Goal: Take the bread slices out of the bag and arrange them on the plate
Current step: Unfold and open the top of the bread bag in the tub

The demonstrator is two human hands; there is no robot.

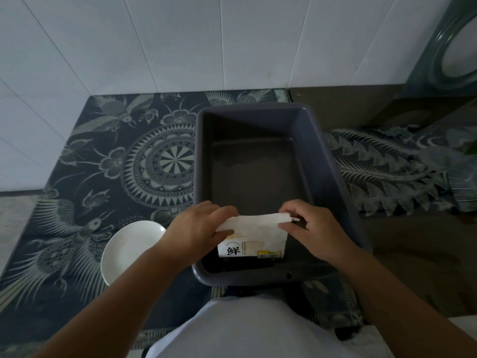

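Note:
A white bread bag [254,236] with a black printed character and a yellow label stands at the near end of a dark grey plastic tub [333,174]. My left hand [196,226] grips the bag's folded top at its left corner. My right hand [315,226] pinches the same top edge at its right corner. The bag's top is shut, and no bread slices show. A white round plate [126,249] lies on the patterned cloth to the left of the tub, partly hidden by my left forearm.
A dark cloth [108,161] with bird and mandala patterns covers the counter. White tiled walls rise behind and to the left. A dark green round-framed object [438,60] stands at the back right. The rest of the tub holds nothing.

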